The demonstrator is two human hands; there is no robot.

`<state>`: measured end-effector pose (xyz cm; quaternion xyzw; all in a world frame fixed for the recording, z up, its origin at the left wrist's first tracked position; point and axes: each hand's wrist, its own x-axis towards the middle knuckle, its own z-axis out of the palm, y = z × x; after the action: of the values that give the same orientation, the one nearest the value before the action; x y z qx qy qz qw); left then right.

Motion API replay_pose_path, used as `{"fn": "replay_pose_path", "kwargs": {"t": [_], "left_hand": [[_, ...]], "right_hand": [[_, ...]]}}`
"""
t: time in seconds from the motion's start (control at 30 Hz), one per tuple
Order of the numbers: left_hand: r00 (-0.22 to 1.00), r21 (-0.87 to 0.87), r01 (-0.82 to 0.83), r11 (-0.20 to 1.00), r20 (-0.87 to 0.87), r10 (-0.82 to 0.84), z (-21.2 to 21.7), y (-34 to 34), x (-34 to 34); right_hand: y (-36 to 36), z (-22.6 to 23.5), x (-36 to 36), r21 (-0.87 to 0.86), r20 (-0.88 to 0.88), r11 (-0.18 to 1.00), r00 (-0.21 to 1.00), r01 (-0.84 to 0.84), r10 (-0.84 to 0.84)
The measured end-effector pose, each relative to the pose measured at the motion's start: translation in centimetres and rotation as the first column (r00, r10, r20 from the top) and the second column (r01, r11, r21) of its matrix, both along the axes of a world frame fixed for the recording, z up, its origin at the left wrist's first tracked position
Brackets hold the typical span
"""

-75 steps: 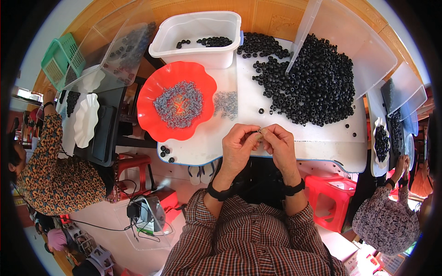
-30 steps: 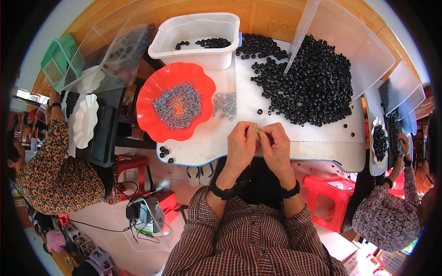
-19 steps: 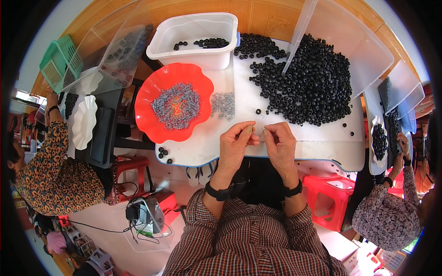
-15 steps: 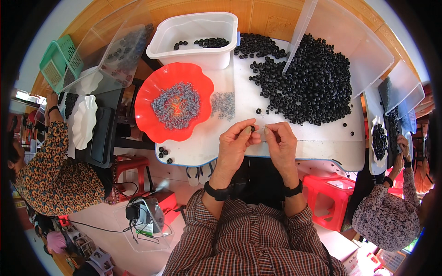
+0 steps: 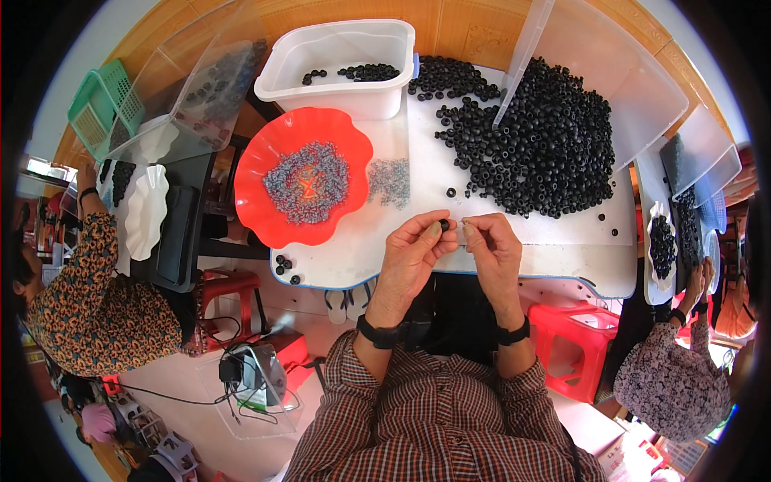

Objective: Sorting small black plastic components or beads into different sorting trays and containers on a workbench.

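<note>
Just above the table's near edge, my left hand [image 5: 411,261] pinches a small round black part with a hole [image 5: 444,226] between thumb and fingertips. Close beside it, my right hand [image 5: 494,261] is closed in a pinch; whatever sits in its fingertips is too small to make out. Beyond my hands lies a large heap of similar black parts [image 5: 546,145]. To the left, a red wavy-edged dish [image 5: 255,173] holds many tiny greyish see-through pieces [image 5: 325,209]. More of those tiny pieces [image 5: 389,183] lie on the table beside it.
A white tub [image 5: 337,100] with some black parts stands behind the dish. A clear bin [image 5: 622,76] lies tipped around the heap. Several loose black parts [image 5: 284,263] sit at the table's left corner. Co-workers sit left and right; a red stool [image 5: 566,345] is by my right side.
My hands have drawn slightly closer together, with the right fingertips nearly at the black part. At right, the co-worker's hands have come together lower down.
</note>
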<state>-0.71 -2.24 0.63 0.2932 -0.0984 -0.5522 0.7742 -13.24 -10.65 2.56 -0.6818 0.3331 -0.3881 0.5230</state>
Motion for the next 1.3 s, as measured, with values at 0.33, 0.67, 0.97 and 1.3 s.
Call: {"fn": "replay_pose_path", "kwargs": {"t": [0.33,0.67,0.97,1.3], "left_hand": [[1.0,0.005,-0.001,1.0,-0.008,0.001,-0.4,-0.1,-0.2],[0.999,0.026,-0.023,0.999,0.037,0.022,-0.2,0.0,-0.2],[0.996,0.022,-0.047,0.999,0.083,0.045,-0.1,-0.1,-0.4],[0.99,0.046,0.012,0.999,0.137,-0.018,-0.2,0.0,0.0]], "right_hand": [[0.4,0.9,0.2,-0.011,0.017,0.999,0.999,-0.038,0.039],[0.6,1.3,0.3,-0.049,-0.012,0.997,0.998,-0.055,0.054],[0.6,2.3,0.3,-0.166,-0.131,0.984,0.991,-0.059,0.037],[0.0,1.8,-0.3,0.057,-0.102,0.992,0.988,-0.113,0.119]]}}
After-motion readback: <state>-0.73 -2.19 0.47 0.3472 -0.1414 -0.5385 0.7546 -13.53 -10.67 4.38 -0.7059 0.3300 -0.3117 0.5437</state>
